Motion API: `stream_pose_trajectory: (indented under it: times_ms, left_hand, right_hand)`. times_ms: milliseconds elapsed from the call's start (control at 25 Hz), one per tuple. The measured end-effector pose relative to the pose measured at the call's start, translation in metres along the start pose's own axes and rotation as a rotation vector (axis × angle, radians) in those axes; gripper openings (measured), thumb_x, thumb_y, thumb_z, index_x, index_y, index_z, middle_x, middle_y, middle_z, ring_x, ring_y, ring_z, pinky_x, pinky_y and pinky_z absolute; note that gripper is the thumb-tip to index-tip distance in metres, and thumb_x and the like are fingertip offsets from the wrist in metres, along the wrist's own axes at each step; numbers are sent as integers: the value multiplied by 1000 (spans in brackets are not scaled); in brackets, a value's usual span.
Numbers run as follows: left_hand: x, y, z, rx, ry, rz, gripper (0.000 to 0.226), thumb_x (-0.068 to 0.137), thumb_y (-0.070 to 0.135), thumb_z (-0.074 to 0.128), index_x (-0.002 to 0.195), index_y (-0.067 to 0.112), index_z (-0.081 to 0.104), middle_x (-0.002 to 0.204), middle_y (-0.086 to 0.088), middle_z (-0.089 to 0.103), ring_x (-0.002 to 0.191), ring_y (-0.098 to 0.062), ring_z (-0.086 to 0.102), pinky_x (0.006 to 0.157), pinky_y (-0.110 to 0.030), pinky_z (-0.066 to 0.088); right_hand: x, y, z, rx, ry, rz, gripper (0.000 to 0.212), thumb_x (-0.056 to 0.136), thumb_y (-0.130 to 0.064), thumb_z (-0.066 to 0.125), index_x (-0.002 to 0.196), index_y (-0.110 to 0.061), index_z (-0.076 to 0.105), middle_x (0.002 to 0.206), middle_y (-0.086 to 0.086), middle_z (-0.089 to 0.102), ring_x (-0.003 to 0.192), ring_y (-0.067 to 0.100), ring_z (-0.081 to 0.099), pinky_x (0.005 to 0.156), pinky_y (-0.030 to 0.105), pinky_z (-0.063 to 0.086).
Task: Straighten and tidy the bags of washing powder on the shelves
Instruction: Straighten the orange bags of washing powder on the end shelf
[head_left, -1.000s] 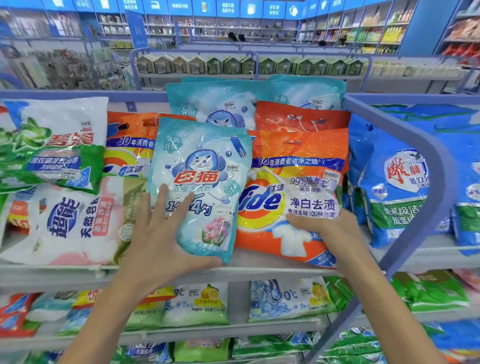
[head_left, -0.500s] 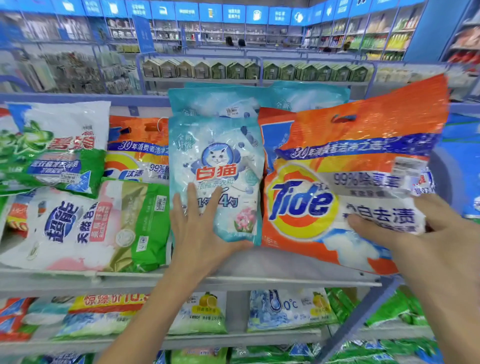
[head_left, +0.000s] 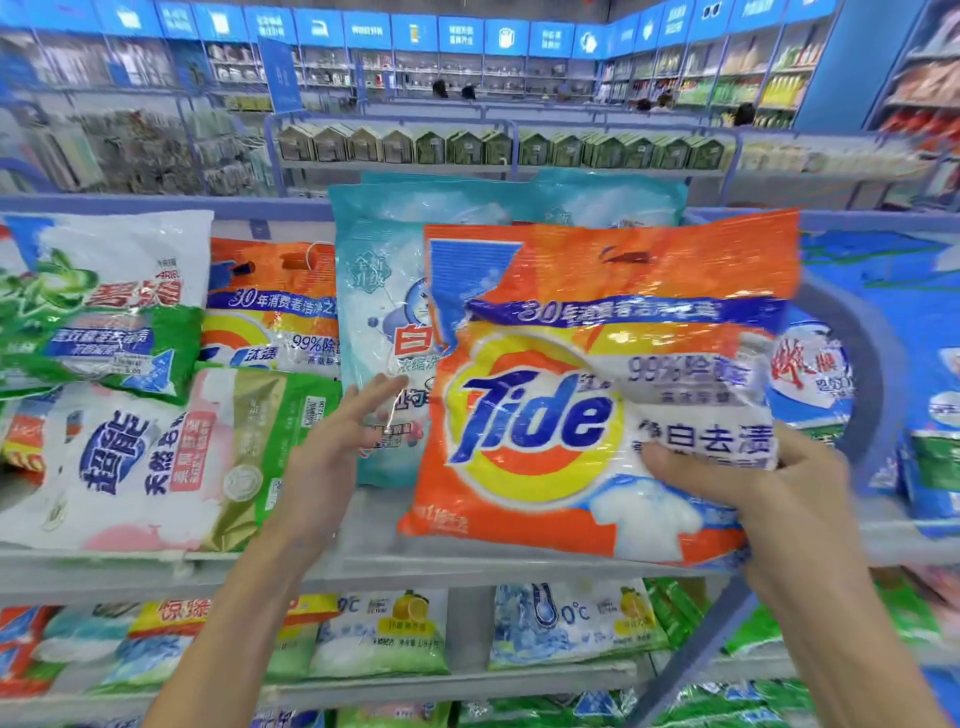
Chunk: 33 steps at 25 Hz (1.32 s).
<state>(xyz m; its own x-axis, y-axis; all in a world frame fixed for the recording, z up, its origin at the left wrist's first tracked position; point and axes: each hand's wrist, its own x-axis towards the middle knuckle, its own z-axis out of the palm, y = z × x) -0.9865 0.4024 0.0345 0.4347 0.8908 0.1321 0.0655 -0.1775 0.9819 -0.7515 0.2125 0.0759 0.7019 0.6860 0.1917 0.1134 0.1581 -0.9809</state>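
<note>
My right hand (head_left: 748, 493) grips the lower right of a big orange Tide bag (head_left: 587, 374) and holds it lifted in front of the top shelf (head_left: 363, 561). Behind its left edge a pale blue cat-brand bag (head_left: 379, 332) stands upright on the shelf. My left hand (head_left: 337, 447) hovers just off that blue bag with fingers spread and loose, holding nothing. A second orange Tide bag (head_left: 270, 306) leans further left. More pale blue bags (head_left: 597, 202) stand behind at the back.
At the left lie a white-and-green bag (head_left: 104, 306) and a white, pink and green bag (head_left: 156, 457). Blue bags (head_left: 815, 369) fill the bay to the right, past a curved grey-blue rail (head_left: 872, 395). Lower shelves (head_left: 457, 680) hold several more bags.
My right hand lifted the Tide bag off the shelf and swung it left, over the blue bag. My left hand stood the blue bag upright, then came off it.
</note>
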Motion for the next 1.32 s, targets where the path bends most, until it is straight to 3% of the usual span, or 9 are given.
stream_pose_trajectory:
  times_ms: [80,160,240,320,520,720,880,1160,1320]
  left_hand:
    - [-9,9,-2,-159,-20,-38,35,93,24,66,127,19,65,132,1,68,113,-13,67,83,-14,54]
    - [-11,11,-4,-266,-51,-115,65,64,48,90,119,21,68,110,-10,78,88,-24,77,66,-29,62]
    - [-8,8,-13,-286,-56,-224,101,23,55,101,112,21,68,97,-10,80,76,-26,78,59,-34,62]
    - [-2,6,-21,-296,-60,-272,113,11,47,103,114,18,68,98,-11,80,77,-28,78,61,-36,63]
    - [0,2,-31,-328,13,-195,105,18,36,104,115,13,71,102,-15,79,81,-34,78,65,-40,63]
    - [0,-12,-42,-364,35,-190,73,31,28,102,100,21,79,104,-18,78,83,-38,77,76,-51,63]
    - [0,-17,-45,-379,18,-198,79,23,38,102,98,24,80,102,-18,78,81,-38,77,74,-51,63]
    - [-1,-20,-48,-383,-2,-229,88,25,45,101,106,21,78,105,-19,77,82,-40,76,80,-54,59]
    - [-1,-23,-48,-360,41,-234,80,47,34,97,120,14,71,108,-19,77,85,-39,76,86,-55,58]
  right_hand:
    - [10,14,22,63,-112,56,37,48,-9,89,84,-16,82,86,11,80,81,33,77,74,44,62]
    - [20,22,44,132,-192,108,35,50,-3,88,83,-11,82,89,16,79,83,37,76,75,48,62]
    - [32,29,60,160,-232,125,32,51,0,86,82,-9,81,89,17,79,81,37,76,71,45,62]
    - [40,34,72,159,-257,131,32,55,4,85,84,-9,81,88,16,79,79,33,77,69,41,61]
    - [48,45,77,-27,-314,111,23,78,-16,85,99,-18,76,96,2,80,86,20,77,74,35,63]
    - [72,71,11,-474,218,-16,49,79,-48,82,113,-18,64,111,3,67,92,16,65,77,29,51]
    - [88,89,-3,-575,-27,251,78,50,-79,83,106,-30,60,116,-6,70,104,18,67,97,43,53]
    - [99,69,9,-323,-294,380,49,68,-44,91,108,-28,67,103,-8,77,86,13,75,72,27,55]
    - [98,80,9,-157,-212,360,55,70,-31,92,118,-19,69,107,-1,79,94,22,77,91,46,59]
